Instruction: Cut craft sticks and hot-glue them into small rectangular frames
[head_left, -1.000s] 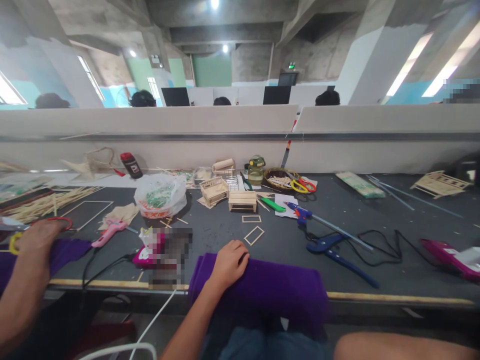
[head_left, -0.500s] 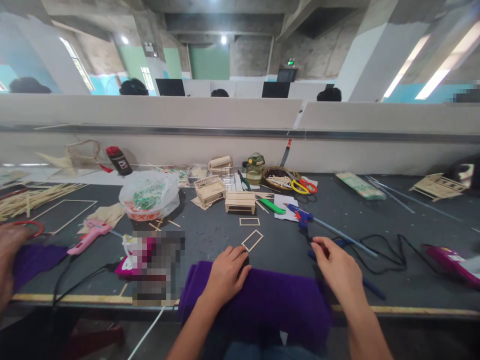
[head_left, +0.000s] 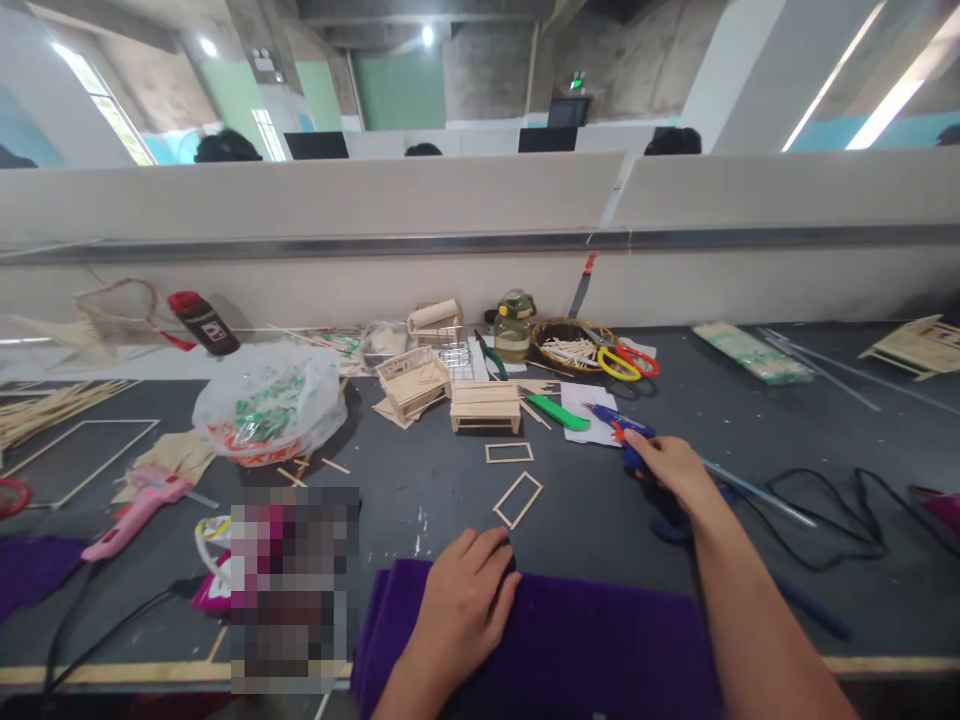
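Note:
My left hand point(head_left: 466, 600) lies on a folded purple cloth point(head_left: 600, 640) at the table's front edge. Its fingers are stretched over the cloth, with something dark, perhaps shadow, beneath the fingertips. My right hand point(head_left: 671, 470) reaches to a blue hot glue gun point(head_left: 619, 418) and closes its fingers on the rear of it; the grip is partly hidden. The gun's nozzle lies over a white paper point(head_left: 581, 400). Just beyond my left hand are two small rectangular frames of wooden sticks, the nearer frame point(head_left: 519, 500) tilted and the farther frame point(head_left: 510, 453) straight.
Behind the frames stand a small wooden bench point(head_left: 486, 405) and a wooden chair point(head_left: 412, 382). A green utility knife point(head_left: 559, 411), scissors point(head_left: 619, 362), a basket point(head_left: 547, 335) and a bottle point(head_left: 514, 325) are nearby. To the left are a plastic bag point(head_left: 270, 400) and pink glue gun point(head_left: 142, 510).
My right hand has moved forward from the table's near side onto the blue glue gun. My left hand stays on the cloth. The camera view has tipped downward.

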